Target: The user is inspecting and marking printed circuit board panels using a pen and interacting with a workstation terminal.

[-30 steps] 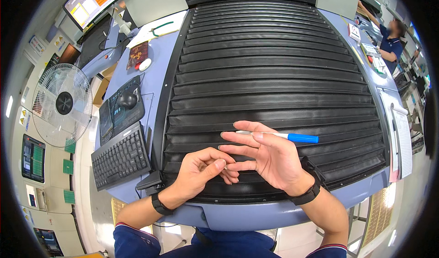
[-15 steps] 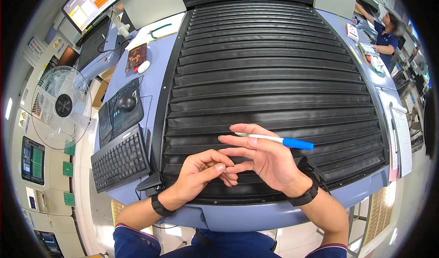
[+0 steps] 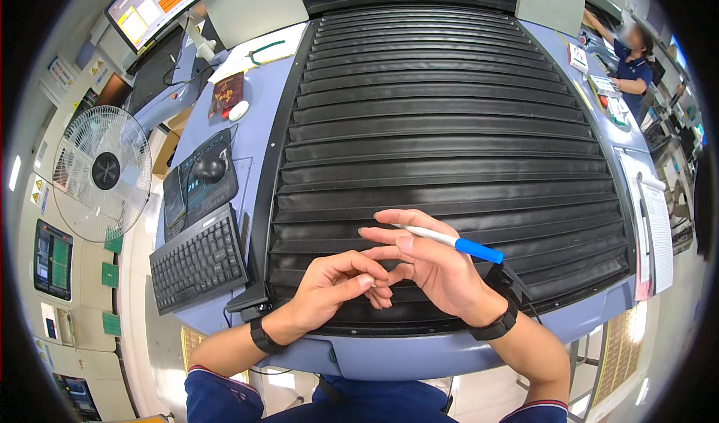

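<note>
My navy sleeves (image 3: 223, 394) are nearest me, and a black wristband (image 3: 266, 337) circles each of my wrists, just over the table's pale violet front edge (image 3: 419, 348). In front of it my two hands meet. On my left hand (image 3: 323, 294), the thumb and forefinger are pressed together against the tip of one of my right fingers; I cannot tell whether anything small is pinched there. My right hand (image 3: 443, 269) has its upper fingers loosely spread, with the pen (image 3: 442, 237) held between thumb and forefinger, slanting across, its blue capped end pointing to the right. Below the hands and beyond them stretches a black pleated cover (image 3: 449, 134).

To my left, a black keyboard (image 3: 198, 262) lies near the cover's side, and past it a black mouse (image 3: 209, 167) rests on a dark mouse pad (image 3: 225, 192). To my right hang papers on a clipboard (image 3: 659, 236). Farther off are a standing fan (image 3: 105, 171) at left, a lit monitor (image 3: 153, 7) at upper left, and a co-worker (image 3: 635, 71) in navy at upper right.
</note>
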A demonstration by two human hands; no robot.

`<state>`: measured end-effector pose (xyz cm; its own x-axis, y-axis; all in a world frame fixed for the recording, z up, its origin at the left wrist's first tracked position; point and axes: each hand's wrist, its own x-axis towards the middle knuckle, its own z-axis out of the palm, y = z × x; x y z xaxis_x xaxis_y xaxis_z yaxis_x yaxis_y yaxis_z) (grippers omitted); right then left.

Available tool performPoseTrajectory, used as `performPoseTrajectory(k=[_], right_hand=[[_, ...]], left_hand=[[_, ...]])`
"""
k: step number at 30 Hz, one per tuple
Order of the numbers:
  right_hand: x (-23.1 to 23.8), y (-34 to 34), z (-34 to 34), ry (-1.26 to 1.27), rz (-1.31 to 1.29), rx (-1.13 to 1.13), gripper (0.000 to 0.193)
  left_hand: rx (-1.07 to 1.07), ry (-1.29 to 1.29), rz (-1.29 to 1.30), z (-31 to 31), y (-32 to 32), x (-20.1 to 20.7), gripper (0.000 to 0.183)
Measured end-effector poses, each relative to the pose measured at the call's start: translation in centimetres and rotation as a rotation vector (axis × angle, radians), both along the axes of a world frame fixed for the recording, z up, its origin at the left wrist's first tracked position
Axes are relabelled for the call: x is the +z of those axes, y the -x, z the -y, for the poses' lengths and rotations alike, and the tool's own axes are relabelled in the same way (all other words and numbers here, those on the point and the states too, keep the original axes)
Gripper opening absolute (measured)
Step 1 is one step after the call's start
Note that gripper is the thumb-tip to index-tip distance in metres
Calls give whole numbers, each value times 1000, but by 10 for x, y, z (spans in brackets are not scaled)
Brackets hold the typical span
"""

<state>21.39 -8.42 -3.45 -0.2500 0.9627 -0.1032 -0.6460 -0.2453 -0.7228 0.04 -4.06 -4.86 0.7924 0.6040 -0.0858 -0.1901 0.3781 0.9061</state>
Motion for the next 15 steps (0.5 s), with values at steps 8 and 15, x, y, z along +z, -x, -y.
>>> performPoseTrajectory(k=[8, 15], right_hand=[[2, -2, 0, -15, 13, 5, 50], [7, -1, 1, 14, 1, 3, 51]], left_hand=[[-32, 2, 4, 0, -1, 2, 23], [-27, -76, -15, 5, -4, 5, 22]])
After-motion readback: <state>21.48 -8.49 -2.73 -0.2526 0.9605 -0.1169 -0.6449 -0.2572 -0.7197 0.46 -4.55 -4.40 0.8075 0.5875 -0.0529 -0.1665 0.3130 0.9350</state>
